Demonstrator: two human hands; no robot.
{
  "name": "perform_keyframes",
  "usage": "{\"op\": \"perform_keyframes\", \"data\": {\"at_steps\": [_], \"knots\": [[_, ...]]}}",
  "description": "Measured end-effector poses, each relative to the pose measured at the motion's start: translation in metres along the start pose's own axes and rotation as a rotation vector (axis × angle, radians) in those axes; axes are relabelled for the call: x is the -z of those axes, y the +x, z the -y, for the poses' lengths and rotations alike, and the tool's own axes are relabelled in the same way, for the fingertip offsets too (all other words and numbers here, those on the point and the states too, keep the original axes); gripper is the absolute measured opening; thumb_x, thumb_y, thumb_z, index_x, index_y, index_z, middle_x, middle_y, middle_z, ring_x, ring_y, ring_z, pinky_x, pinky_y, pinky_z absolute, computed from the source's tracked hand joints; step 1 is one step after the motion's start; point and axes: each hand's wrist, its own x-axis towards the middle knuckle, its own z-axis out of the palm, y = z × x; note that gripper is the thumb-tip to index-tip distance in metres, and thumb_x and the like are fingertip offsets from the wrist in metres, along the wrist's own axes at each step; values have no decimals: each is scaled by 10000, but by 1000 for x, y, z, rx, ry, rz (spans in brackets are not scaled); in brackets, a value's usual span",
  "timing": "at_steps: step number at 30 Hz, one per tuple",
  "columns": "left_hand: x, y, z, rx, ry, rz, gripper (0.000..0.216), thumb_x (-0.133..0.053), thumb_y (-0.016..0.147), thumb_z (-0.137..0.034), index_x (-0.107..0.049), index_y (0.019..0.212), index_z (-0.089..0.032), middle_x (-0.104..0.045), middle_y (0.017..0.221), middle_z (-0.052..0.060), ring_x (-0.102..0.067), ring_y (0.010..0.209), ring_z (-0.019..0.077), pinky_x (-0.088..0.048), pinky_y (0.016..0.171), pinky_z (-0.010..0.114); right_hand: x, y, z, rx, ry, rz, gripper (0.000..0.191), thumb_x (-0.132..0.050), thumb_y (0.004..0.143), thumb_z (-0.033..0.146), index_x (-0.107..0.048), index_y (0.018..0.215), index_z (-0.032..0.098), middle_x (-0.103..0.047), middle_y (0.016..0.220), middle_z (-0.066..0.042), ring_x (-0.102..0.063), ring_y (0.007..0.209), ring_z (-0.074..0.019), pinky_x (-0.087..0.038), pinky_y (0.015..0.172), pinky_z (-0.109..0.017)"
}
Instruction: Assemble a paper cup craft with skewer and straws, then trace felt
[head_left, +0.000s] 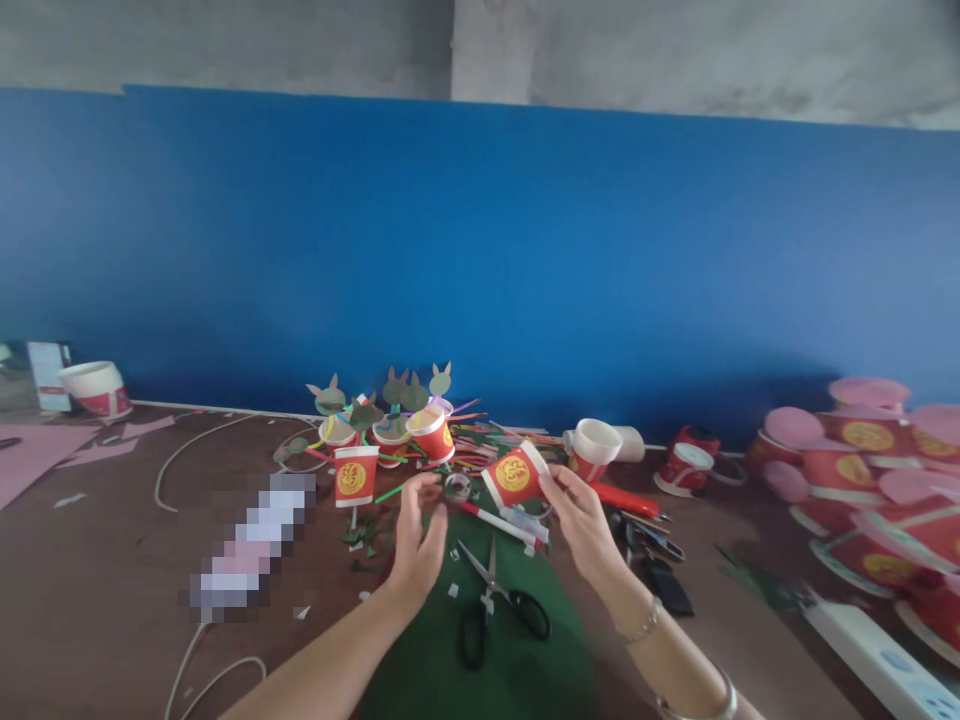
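My right hand [581, 515] grips a red paper cup [516, 474] with a yellow emblem, tilted on its side above the table. To its left, my left hand [420, 535] is raised with fingers and thumb apart, holding nothing. Another red paper cup [355, 476] stands upside down beyond it on the left. Between the hands lie a roll of clear tape [457, 487] and a red-and-white marker [499, 523]. Open scissors [491, 590] with black handles rest below on a dark green sheet [540, 640].
Cups with paper animal heads [429, 432] stand at the back among coloured sticks. A white-rimmed cup [595, 447] sits right of them. Red cups with pink discs [851, 475] pile up at far right, behind a white power strip [877, 650]. Pink paper [45, 455] lies left.
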Motion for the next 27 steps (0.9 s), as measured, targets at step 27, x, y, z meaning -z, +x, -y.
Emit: {"op": "perform_keyframes", "data": {"at_steps": [27], "knots": [[3,0,2,-233,132,-144,284,-371,939,-230,-432,1216,-211,-461,1236,110,-479,1142,231,-384,991,432,-48,-17,5,759,-720,188,298,-487,860,177,-533,1154,173,-593,1106,-108,-519,1013,-243,-422,863,-402]]}}
